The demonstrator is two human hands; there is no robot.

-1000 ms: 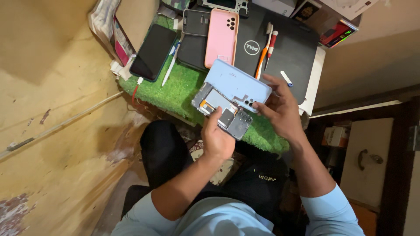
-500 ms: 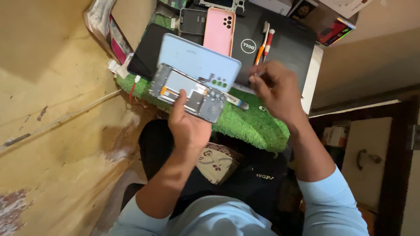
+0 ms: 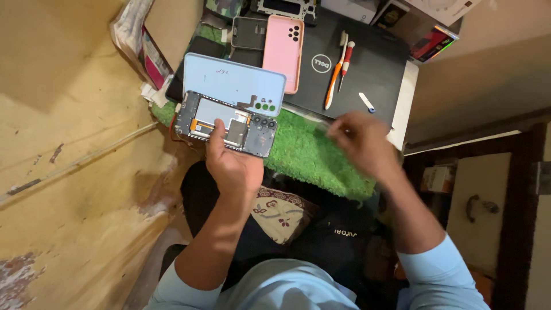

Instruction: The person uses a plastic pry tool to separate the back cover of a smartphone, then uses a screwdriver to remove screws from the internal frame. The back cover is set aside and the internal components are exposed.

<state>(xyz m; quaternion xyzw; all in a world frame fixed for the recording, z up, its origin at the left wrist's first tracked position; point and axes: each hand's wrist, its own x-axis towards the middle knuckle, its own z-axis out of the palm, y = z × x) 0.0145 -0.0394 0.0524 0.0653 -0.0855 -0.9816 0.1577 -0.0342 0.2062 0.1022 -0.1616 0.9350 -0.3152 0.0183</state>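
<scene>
My left hand (image 3: 229,163) grips an opened phone (image 3: 252,135) from below, thumb laid on its exposed insides, with the metal shields and camera lenses showing. The phone's light blue back cover (image 3: 232,80) stands up behind it, apart from the body. My right hand (image 3: 361,143) hovers blurred over the green turf mat (image 3: 315,155), to the right of the phone and not touching it. Its fingers are curled, and whether they pinch anything is unclear.
A closed black laptop (image 3: 373,72) lies behind the mat, carrying an orange screwdriver (image 3: 333,86), a red-and-white screwdriver (image 3: 346,57) and a small white pick (image 3: 367,102). A pink-cased phone (image 3: 282,51) and dark phones (image 3: 248,31) lie further back. A patterned cushion (image 3: 278,209) rests on my lap.
My left hand has carried the opened phone leftward, away from the right hand. My right hand left the phone and swung out to the right over the mat.
</scene>
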